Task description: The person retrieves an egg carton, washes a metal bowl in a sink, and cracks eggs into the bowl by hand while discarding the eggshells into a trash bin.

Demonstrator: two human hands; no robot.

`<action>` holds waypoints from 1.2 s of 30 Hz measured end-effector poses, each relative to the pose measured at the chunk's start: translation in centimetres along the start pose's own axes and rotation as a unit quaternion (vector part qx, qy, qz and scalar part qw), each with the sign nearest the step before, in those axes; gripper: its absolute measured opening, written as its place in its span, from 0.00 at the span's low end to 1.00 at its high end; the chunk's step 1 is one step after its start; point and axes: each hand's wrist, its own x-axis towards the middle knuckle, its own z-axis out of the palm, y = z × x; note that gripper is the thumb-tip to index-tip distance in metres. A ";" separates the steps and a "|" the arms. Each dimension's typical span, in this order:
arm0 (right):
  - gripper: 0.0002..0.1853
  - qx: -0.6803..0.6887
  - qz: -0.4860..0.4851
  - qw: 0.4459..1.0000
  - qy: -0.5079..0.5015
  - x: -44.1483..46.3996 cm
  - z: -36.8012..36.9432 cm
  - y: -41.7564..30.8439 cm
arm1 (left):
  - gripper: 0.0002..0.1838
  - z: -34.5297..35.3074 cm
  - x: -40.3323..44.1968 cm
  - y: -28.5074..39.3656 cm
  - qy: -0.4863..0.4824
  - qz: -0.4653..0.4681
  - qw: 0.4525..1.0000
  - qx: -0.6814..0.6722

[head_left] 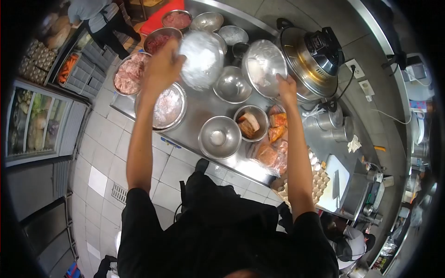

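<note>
My left hand (168, 65) is closed on the rim of a metal bowl (201, 61), blurred by motion, with white powder in it. My right hand (286, 88) grips the lower right rim of another metal bowl (265, 68), tilted, with something whitish inside. Both bowls are raised over the steel table (185, 134). Below my left forearm sits a wide bowl (168, 107) of powder-dusted food. An empty metal bowl (232, 85) lies between and below the two held bowls.
Bowls of raw meat (131, 74) stand at the left. Nearer are a bowl (219, 137), bagged orange food (277, 127), egg trays (318, 184) and a knife (336, 185) on a white board. A large cooker (309, 62) stands at right. Other people (104, 23) work nearby.
</note>
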 end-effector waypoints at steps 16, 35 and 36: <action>0.20 0.087 0.145 0.985 0.023 -18.3 -6.6 12.9 | 0.19 20.5 16.3 -3.6 -0.054 -0.091 0.994 0.009; 0.17 0.230 0.243 0.927 0.172 -28.7 -9.6 14.3 | 0.20 32.5 23.6 -5.9 -0.082 -0.029 0.948 0.305; 0.16 0.250 0.268 0.911 0.190 -29.1 -9.9 14.2 | 0.21 32.7 24.0 -6.8 -0.052 -0.115 0.930 0.346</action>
